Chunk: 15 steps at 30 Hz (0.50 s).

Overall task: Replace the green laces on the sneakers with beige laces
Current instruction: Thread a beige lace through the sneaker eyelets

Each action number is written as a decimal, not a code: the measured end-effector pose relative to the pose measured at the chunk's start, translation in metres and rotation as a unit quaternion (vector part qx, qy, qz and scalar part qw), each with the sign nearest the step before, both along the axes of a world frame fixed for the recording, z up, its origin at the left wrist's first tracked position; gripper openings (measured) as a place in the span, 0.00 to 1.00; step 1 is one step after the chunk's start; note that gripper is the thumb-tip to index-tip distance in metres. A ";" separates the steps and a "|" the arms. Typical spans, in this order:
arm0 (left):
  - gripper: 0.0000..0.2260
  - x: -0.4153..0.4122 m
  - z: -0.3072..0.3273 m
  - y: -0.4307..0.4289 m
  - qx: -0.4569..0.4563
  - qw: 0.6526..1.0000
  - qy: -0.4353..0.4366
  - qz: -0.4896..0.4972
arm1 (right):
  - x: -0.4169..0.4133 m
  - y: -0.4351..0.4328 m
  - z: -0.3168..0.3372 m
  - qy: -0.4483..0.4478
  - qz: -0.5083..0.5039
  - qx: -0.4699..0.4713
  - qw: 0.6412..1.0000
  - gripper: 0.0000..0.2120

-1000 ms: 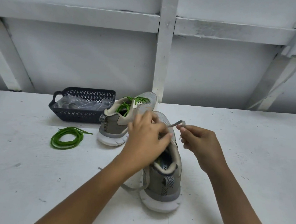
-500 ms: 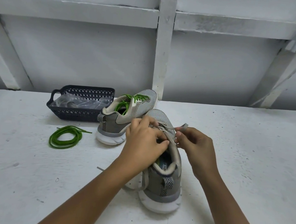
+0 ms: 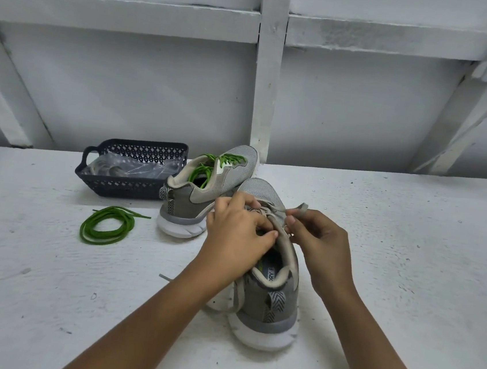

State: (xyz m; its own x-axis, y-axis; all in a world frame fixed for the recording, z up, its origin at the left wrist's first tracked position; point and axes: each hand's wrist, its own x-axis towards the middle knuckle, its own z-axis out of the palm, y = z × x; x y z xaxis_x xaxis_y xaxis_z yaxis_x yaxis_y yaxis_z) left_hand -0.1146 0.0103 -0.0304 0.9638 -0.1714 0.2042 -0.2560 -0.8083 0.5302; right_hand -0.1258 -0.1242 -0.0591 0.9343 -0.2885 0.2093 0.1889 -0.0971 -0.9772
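Green lace, a loose round-cord coil, lies well left of the left hand, in front of a perforated dark basket. That hand's fingers curl on the near sneaker, mesh-toed, its insole printed "ORY F". The right hand pinches its flat beige lace.

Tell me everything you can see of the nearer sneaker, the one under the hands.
The nearer sneaker is grey, with a mesh toe, thick white sole, pale padded collar and chevron-patterned heel loop. It stands upright on the white table, heel toward the camera, toe by the other sneaker. A beige lace crosses its eyelets, one end trailing down its side onto the table. The left hand grips its collar and lacing; the right hand pinches the lace's other end.
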 end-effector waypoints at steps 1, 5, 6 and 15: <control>0.07 0.000 0.000 0.000 -0.001 1.000 0.000 0.000 | 0.000 0.000 0.000 0.001 0.004 -0.007 1.000 0.12; 0.07 0.000 0.000 0.000 -0.006 1.000 0.002 0.000 | 0.001 0.002 -0.005 0.006 0.007 -0.014 1.000 0.05; 0.08 0.000 -0.001 0.000 -0.008 1.000 0.002 0.000 | 0.000 0.002 -0.006 0.007 0.004 -0.016 1.000 0.04; 0.08 0.002 -0.001 -0.001 -0.012 1.000 0.004 -0.001 | -0.002 0.000 -0.005 0.017 0.027 -0.031 0.999 0.11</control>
